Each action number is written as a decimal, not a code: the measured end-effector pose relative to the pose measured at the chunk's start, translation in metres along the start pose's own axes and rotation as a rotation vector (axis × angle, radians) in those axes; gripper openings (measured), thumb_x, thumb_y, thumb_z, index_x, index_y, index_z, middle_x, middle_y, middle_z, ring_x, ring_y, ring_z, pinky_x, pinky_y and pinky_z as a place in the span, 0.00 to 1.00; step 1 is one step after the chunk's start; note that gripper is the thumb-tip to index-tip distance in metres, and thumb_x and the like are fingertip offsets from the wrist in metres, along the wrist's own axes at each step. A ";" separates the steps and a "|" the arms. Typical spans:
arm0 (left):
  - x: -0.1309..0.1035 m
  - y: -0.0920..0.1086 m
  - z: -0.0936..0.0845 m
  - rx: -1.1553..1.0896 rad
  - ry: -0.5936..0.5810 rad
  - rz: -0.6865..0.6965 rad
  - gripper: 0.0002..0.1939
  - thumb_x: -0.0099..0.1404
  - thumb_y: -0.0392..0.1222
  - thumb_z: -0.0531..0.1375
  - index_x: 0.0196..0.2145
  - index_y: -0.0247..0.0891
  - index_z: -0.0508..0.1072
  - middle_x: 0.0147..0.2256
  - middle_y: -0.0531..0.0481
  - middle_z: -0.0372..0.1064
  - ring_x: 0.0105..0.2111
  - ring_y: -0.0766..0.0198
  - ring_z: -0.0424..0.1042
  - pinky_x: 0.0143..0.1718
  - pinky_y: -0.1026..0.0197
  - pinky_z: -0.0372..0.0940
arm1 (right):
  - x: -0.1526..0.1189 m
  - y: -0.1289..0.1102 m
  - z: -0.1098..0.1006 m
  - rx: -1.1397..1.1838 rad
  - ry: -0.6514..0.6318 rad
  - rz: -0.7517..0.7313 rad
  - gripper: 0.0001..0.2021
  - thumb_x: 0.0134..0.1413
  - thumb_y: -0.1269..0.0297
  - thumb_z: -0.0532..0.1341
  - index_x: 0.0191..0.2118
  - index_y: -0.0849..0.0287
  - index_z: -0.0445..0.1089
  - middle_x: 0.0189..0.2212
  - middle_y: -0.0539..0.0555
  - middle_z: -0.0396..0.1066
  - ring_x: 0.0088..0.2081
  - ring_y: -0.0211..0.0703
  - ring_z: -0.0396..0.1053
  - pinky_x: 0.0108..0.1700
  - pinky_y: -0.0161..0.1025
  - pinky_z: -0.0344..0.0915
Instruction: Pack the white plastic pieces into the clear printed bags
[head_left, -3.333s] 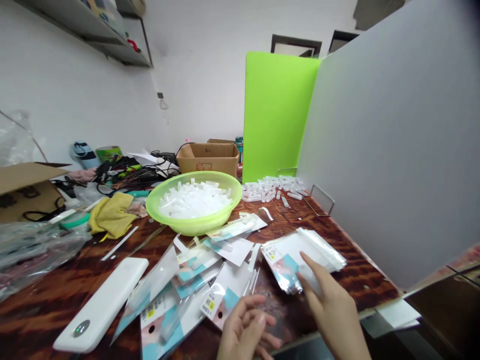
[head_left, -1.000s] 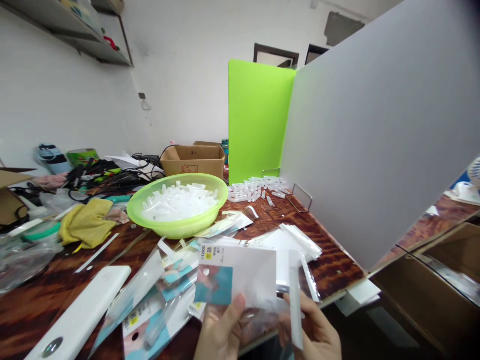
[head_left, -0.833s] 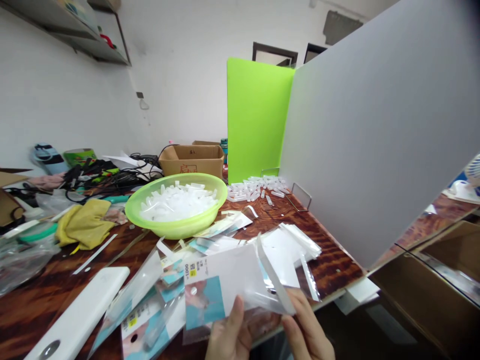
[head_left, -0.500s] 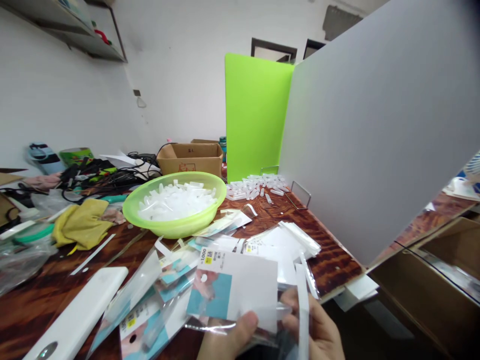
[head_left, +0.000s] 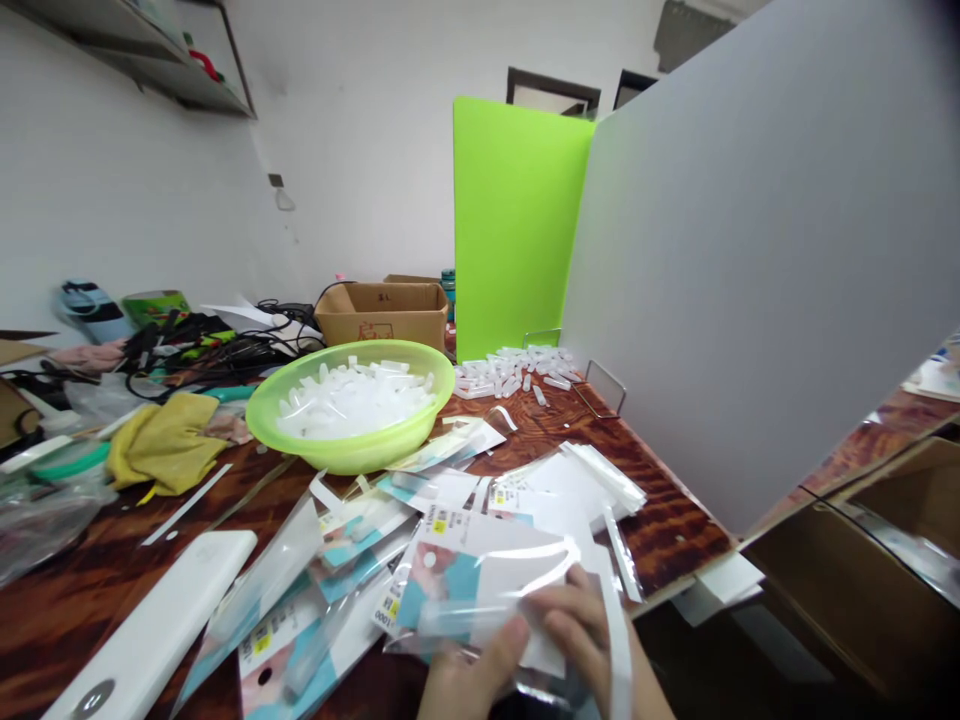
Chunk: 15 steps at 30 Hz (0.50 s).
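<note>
In front of me is a printed card in a clear plastic bag (head_left: 517,560), with a hand picture on a blue ground and a yellow label. My left hand (head_left: 476,675) grips its lower edge, thumb on top. On the bag's right part lie the bent fingers of my right hand (head_left: 589,635), pressing the plastic. A translucent tube-like piece (head_left: 450,618) shows along the card's lower part. A white strip (head_left: 619,650) hangs down beside my right hand. More bagged cards (head_left: 360,545) lie loosely piled to the left, and further white cards (head_left: 551,485) lie just behind.
A green basin (head_left: 352,455) holds many small white pieces. Similar pieces (head_left: 510,370) lie by the green panel (head_left: 517,230). A grey partition (head_left: 720,260) stands at right. A long white object (head_left: 161,625), a yellow cloth (head_left: 169,445) and a cardboard box (head_left: 382,315) are on the table.
My right fingers have moved left onto the front of the bag. The bagged card has tilted and shifted slightly right, and the tube-like piece shows more clearly toward its left.
</note>
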<state>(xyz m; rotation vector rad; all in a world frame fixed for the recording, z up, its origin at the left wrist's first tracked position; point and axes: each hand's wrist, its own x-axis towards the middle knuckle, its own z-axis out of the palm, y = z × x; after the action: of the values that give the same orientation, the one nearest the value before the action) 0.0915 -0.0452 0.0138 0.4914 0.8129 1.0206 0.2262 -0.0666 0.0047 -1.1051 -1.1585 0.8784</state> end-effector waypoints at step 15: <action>0.001 0.018 -0.008 0.216 0.077 0.253 0.44 0.40 0.61 0.71 0.49 0.36 0.61 0.33 0.46 0.73 0.25 0.63 0.73 0.19 0.66 0.68 | 0.102 -0.044 0.033 0.215 0.062 0.121 0.24 0.52 0.48 0.62 0.50 0.56 0.61 0.37 0.53 0.68 0.35 0.43 0.69 0.33 0.38 0.66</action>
<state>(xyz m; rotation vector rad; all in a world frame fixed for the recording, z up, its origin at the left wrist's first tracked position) 0.0754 -0.0360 0.0207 0.7576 0.9521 1.1962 0.2140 0.0255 0.0744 -1.0257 -0.9298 1.0297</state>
